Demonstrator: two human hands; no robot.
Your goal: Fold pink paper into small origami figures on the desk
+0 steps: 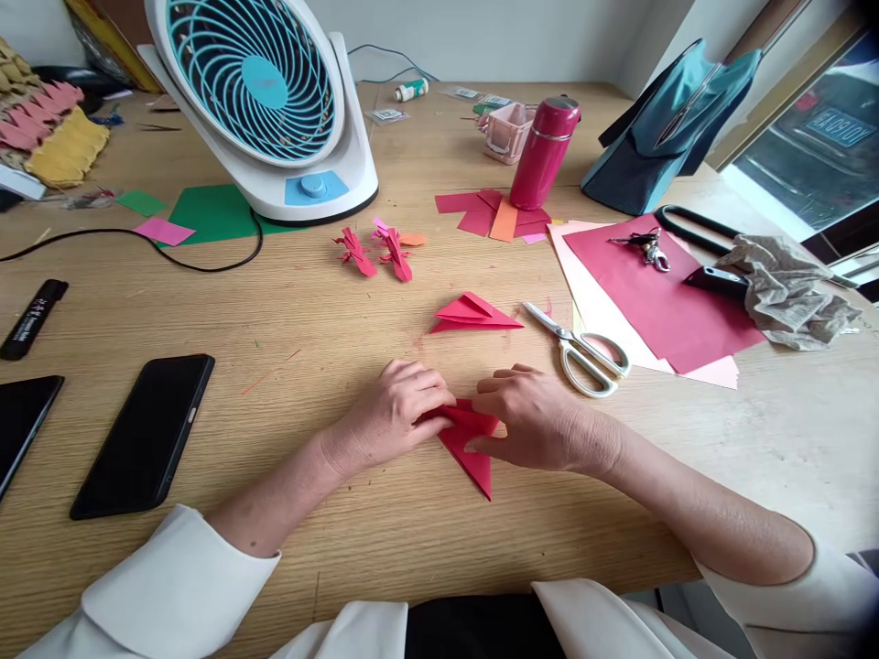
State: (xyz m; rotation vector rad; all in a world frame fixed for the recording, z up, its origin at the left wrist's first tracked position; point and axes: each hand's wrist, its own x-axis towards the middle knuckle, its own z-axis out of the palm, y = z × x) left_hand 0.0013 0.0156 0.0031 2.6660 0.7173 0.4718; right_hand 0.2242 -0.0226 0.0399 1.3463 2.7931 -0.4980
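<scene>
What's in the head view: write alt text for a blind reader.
A left hand and right hand work a folded red paper on a wooden table, with another folded red piece and scissors beyond. A fan and pink bottle stand farther back; a black phone lies left.

Matt red paper lies on smooth grained wood

The person wears a white top with wide, loose sleeves ending in broad cuffs; its open front shows plain black fabric between the white edges.
</scene>
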